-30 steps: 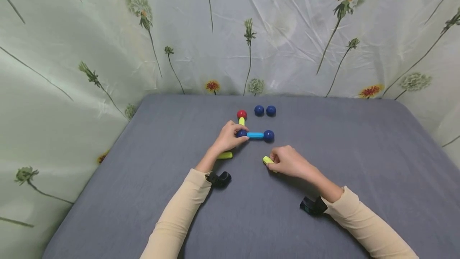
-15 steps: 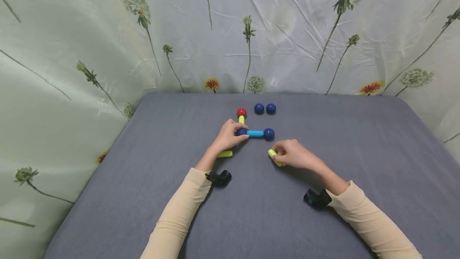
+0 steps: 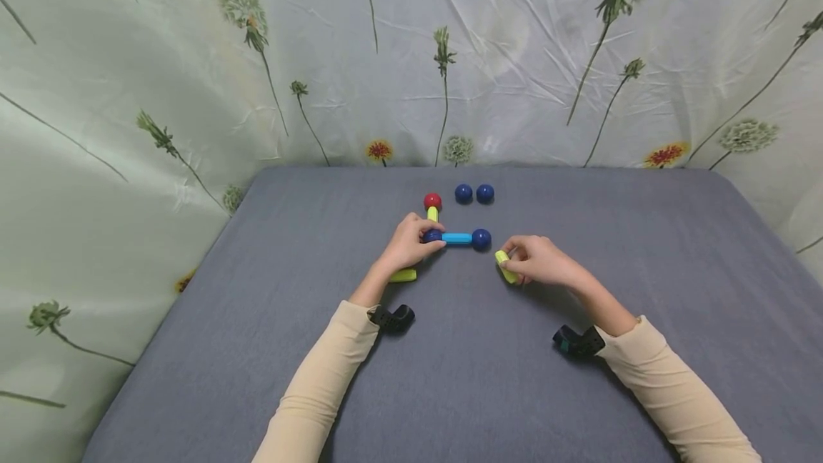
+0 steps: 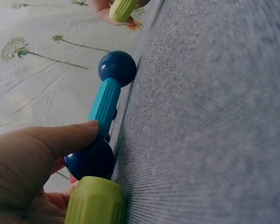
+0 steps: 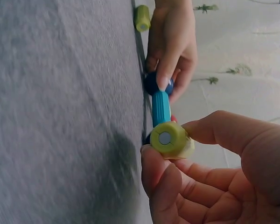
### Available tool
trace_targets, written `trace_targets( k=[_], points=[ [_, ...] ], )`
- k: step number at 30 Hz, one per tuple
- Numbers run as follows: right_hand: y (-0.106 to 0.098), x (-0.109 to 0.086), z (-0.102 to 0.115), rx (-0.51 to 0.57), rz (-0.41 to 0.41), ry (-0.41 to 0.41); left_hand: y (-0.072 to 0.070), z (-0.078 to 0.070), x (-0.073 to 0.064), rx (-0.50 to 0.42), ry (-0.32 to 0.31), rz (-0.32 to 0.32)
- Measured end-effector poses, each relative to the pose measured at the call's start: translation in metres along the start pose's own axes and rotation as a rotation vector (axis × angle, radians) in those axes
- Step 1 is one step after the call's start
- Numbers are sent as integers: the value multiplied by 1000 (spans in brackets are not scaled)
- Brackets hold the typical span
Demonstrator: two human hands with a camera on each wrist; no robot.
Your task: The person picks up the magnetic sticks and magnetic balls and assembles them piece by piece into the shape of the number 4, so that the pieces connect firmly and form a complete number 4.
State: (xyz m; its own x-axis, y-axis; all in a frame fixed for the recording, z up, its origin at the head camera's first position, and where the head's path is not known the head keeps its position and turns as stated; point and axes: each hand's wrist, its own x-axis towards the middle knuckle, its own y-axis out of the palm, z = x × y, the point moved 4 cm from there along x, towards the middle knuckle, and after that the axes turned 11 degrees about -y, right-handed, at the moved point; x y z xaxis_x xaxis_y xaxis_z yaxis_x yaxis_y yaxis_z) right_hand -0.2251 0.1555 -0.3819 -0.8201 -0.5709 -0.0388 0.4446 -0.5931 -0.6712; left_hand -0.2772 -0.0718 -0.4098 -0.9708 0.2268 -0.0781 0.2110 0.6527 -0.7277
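Observation:
My left hand [image 3: 406, 243] pinches a dark blue ball [image 4: 89, 159] between thumb and fingers. From that ball a light blue magnetic rod [image 3: 457, 239] runs right to another dark blue ball [image 3: 481, 239]. A yellow-green rod [image 3: 433, 215] extends from behind my fingers to a red ball [image 3: 433, 201] farther back. To the right of this assembly, my right hand [image 3: 543, 261] pinches a loose yellow-green magnetic rod [image 3: 506, 268], apart from the balls. In the right wrist view its end shows a round metal tip [image 5: 164, 138].
One more yellow-green rod [image 3: 403, 275] lies beside my left wrist, partly covered by it. Two dark blue balls, a left one [image 3: 464, 193] and a right one [image 3: 485, 193], sit side by side near the back edge of the grey surface [image 3: 469, 377]. A flowered curtain [image 3: 514, 56] hangs behind.
My right hand has carried the yellow-green rod right and away from me, past the right-hand dark blue ball, and the rod has turned steeper. My left hand keeps its hold in place.

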Motion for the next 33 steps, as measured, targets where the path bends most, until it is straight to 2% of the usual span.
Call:
trace_targets(
  k=[8,24,33],
  points=[
    [-11,4,-17,36,-40,50,-2,0,-2,2,-9,1],
    [-19,10,-33,108,-71,78,0,-1,-2,0,-20,7],
    [-23,21,-43,224,-99,148,-2,-2,-3,-11,-18,1]
  ],
)
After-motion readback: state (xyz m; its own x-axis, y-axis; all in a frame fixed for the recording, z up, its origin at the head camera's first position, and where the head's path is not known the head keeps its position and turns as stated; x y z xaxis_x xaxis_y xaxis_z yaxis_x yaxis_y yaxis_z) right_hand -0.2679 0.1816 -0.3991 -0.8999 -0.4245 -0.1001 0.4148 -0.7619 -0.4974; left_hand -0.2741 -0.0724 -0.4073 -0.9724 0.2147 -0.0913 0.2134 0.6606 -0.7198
